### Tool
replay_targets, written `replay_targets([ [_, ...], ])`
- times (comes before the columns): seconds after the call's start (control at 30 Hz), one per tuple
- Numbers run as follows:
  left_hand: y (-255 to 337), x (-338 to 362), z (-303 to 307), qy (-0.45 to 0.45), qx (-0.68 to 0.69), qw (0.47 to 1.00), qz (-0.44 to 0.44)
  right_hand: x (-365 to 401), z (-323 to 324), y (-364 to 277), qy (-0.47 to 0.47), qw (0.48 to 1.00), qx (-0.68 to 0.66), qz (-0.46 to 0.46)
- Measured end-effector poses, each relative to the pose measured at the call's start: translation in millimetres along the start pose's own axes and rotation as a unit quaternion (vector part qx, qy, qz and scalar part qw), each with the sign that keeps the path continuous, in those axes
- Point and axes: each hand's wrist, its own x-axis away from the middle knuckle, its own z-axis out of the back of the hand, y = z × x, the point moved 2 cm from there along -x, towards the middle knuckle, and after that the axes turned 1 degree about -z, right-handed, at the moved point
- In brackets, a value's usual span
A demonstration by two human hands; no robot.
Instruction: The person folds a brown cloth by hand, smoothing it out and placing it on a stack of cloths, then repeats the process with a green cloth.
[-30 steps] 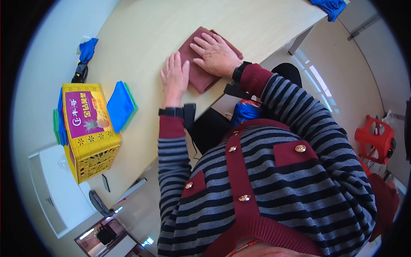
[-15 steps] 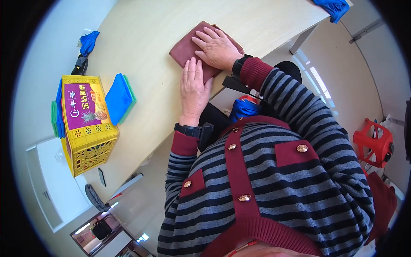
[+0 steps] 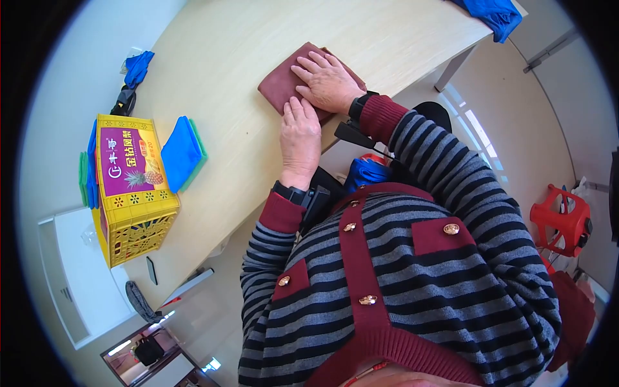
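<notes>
A folded maroon cloth (image 3: pixel 278 82) lies on the pale wooden table (image 3: pixel 213 84), close to its near edge. My right hand (image 3: pixel 330 85) rests flat on top of it with the fingers spread, hiding part of its right side. At the near side of the cloth is my left hand (image 3: pixel 300 140), its fingertips touching the fabric. Those fingers are stretched out side by side, and the thumb is hidden. Both wrists wear black straps.
To the left stands a yellow crate (image 3: pixel 143 222) with a purple pineapple label. A folded blue and green cloth (image 3: pixel 180 153) leans by it. A dark phone (image 3: pixel 152 271) lies near the table edge. Blue fabric (image 3: pixel 493 16) hangs at the far right corner. A red stool (image 3: pixel 561 219) stands on the floor.
My left hand has slid slightly right and toward me along the cloth's near side, and its thumb has gone out of sight. The right hand stays on the cloth. The whole view has shifted a little.
</notes>
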Motion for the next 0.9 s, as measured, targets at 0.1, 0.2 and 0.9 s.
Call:
replay_targets([
  [0.1,1,0,2,-0.017,-0.015,1.0,-0.016,0,1,1,0.003,1.0,-0.003,-0.002],
  [0.2,0,4,0,-0.035,-0.034,0.998,-0.04,2,0,1,0.005,1.0,-0.002,-0.007],
  [0.9,-40,27,25,0.019,0.25,0.967,-0.038,-20,21,-15,0.004,0.998,0.022,0.06],
])
